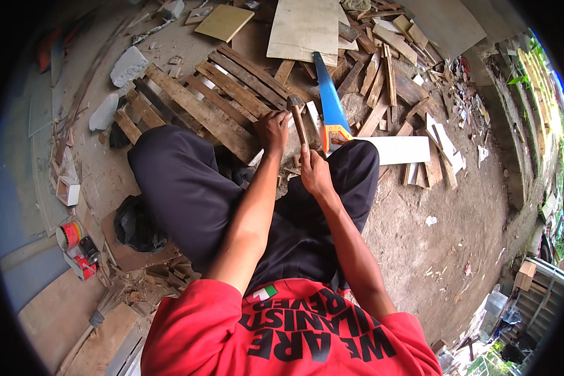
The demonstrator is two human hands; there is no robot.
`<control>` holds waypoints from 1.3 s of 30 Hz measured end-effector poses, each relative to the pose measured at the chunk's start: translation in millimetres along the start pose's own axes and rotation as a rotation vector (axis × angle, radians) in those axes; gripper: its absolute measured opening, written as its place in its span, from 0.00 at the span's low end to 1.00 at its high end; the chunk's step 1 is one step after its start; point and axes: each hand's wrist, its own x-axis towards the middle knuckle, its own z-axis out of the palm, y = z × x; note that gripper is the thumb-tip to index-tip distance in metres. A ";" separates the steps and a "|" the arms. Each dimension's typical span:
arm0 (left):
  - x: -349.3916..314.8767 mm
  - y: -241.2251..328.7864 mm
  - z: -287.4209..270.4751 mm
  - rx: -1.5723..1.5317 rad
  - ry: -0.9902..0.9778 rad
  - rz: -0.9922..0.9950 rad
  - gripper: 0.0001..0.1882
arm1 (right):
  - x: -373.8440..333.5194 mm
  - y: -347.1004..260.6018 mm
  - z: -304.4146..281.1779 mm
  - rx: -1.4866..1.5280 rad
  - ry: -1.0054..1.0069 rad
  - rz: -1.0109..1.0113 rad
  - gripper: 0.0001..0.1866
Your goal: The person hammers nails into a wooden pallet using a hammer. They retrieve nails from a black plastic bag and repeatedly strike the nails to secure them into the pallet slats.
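My right hand [316,170] is wrapped round the wooden handle of a hammer [299,125], whose dark head points away from me. Close to that head, my left hand [272,130] has its fingers curled in at the right end of a pallet of wooden slats [229,106]. What those fingers pinch, if anything, is too small to make out. The pallet lies in front of my bent knees. Right of the hammer, a handsaw [333,103] with a blue blade and orange handle rests with its handle by my right knee.
Offcuts and boards [376,69] pile up beyond the saw, with a pale panel [304,28] at the far side. A white board [398,150] lies by my right knee. To my left are white stone-like chunks [128,66], a black bag [138,222], red cans [75,247] and a broom [100,310].
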 end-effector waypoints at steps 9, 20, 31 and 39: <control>-0.7 2.1 -5.3 0.023 -0.026 -0.009 0.10 | 0.9 6.9 5.1 -0.007 0.000 0.003 0.30; -1.5 3.8 -5.9 -0.004 -0.011 -0.020 0.10 | -5.8 2.2 8.2 0.072 0.007 -0.014 0.29; -3.8 2.4 -6.0 -0.018 -0.029 -0.036 0.10 | -11.7 -10.1 3.1 0.097 -0.038 0.048 0.29; -3.7 1.3 -4.6 -0.012 0.026 -0.007 0.09 | -9.0 -1.7 6.3 0.053 -0.008 -0.020 0.27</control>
